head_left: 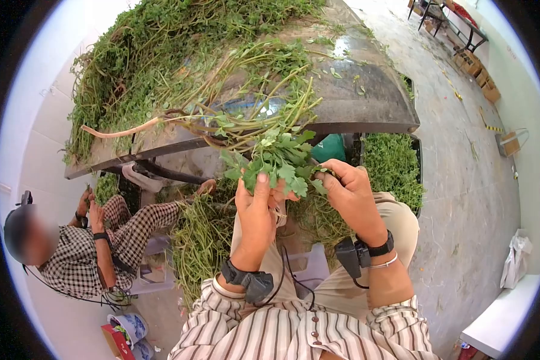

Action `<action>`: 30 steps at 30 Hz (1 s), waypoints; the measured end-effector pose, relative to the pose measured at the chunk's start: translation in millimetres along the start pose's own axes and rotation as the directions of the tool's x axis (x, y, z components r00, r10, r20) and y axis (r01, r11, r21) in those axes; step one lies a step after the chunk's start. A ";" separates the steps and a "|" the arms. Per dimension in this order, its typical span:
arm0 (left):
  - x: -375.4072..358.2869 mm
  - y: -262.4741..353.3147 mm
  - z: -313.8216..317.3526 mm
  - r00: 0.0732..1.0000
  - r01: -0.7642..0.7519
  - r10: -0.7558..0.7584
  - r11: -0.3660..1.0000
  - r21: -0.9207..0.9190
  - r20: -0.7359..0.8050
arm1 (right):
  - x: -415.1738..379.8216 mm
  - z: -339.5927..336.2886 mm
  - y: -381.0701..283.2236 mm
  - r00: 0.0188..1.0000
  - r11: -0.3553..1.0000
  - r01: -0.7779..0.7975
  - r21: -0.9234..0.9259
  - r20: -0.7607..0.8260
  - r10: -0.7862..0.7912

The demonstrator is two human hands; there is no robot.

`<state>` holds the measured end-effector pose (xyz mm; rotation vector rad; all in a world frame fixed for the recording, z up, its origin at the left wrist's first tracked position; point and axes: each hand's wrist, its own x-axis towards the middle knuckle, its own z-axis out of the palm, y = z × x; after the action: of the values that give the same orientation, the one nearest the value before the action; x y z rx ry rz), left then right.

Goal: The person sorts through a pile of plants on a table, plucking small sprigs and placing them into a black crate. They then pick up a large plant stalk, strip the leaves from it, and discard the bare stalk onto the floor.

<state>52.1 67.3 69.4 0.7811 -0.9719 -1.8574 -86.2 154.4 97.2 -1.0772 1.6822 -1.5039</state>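
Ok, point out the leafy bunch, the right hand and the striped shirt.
Leafy bunch point(279, 157), head view: middle of its leaves.
Right hand point(352, 193), head view: middle of the hand.
Striped shirt point(273, 331), head view: its front.

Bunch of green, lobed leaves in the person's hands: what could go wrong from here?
The left hand and right hand hold the bunch of green, lobed leaves beside the edge of the dark, shiny-topped table, so leaves could fall.
Fallen leaves might mix with the heap of long, thin green stalks lower down on the left.
The tangle of thin green stems lies close behind the bunch and may snag it.
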 end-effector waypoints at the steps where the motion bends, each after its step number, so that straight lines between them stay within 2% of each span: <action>1: -0.8 -0.5 0.8 1.000 -0.003 0.003 1.000 -0.001 0.003 | 0.9 -0.2 1.4 1.000 1.000 -0.002 0.021 -0.010 0.002; 4: -5.3 1.6 1.4 0.996 -0.060 0.060 0.998 -0.010 0.066 | -0.8 -0.7 0.1 1.000 0.999 -0.010 0.047 -0.025 0.011; 6: -5.8 5.1 -1.0 0.997 -0.030 0.021 0.992 0.120 0.075 | -1.3 -0.5 -0.2 0.999 0.998 -0.019 0.055 -0.028 0.021; 10: -1.5 -5.6 -3.7 1.000 -0.026 0.026 1.000 0.013 -0.015 | 1.2 0.0 1.1 0.998 0.993 -0.051 0.105 -0.036 0.056; 13: -5.3 1.8 0.7 0.998 0.011 -0.017 0.995 0.103 0.053 | -0.8 0.3 1.1 0.997 0.991 -0.048 0.124 -0.049 0.054; 15: -2.6 -3.0 2.6 0.997 -0.011 0.012 1.000 -0.013 0.073 | 1.8 0.5 3.6 0.997 0.990 -0.041 0.138 -0.053 0.049; 16: -3.3 -2.3 1.7 0.997 -0.012 0.013 1.000 -0.012 0.072 | 1.0 0.5 3.5 0.997 0.989 -0.039 0.143 -0.063 0.048; 18: -4.1 0.5 -0.6 0.992 -0.016 0.005 0.996 0.087 0.125 | -0.9 -0.2 2.3 0.996 0.988 -0.036 0.149 -0.072 0.047; 19: -7.4 3.9 -0.9 0.992 -0.018 0.007 0.996 0.087 0.125 | -2.1 -1.4 0.0 0.996 0.986 -0.062 0.155 -0.058 0.072; 21: -22.2 16.8 5.2 0.999 0.019 -0.023 0.990 0.137 0.031 | -6.7 -8.2 -12.6 0.995 0.985 -0.080 0.153 -0.050 0.088; 23: -44.7 37.8 23.8 0.988 -0.090 0.101 0.990 -0.106 0.113 | -20.1 -19.9 -41.9 0.992 0.978 -0.118 0.170 0.052 0.111; 24: -58.3 45.8 20.8 0.990 -0.084 0.096 0.990 -0.110 0.105 | -25.1 -23.0 -48.4 0.991 0.978 -0.127 0.165 0.057 0.119; 25: -74.3 55.0 11.1 1.000 0.019 -0.018 0.998 -0.055 0.026 | -32.1 -25.0 -53.2 0.986 0.962 0.152 0.226 0.027 -0.162; 26: -81.4 58.6 6.6 0.989 0.134 -0.134 0.991 -0.004 -0.059 | -36.1 -26.3 -52.8 0.906 0.868 0.413 0.277 -0.024 -0.423; 27: -86.8 59.2 7.6 0.983 0.165 -0.163 0.986 0.012 -0.078 | -38.3 -27.2 -49.7 0.915 0.876 0.394 0.277 -0.030 -0.402; 30: -94.6 58.4 12.6 0.986 0.154 -0.153 0.988 0.004 -0.062 | -33.1 -33.4 -43.7 0.775 0.607 0.378 0.699 0.119 -0.620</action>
<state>105.4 137.9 137.8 0.9353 -0.9034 -1.9494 -92.7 198.7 143.2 -1.3736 0.4994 -1.8903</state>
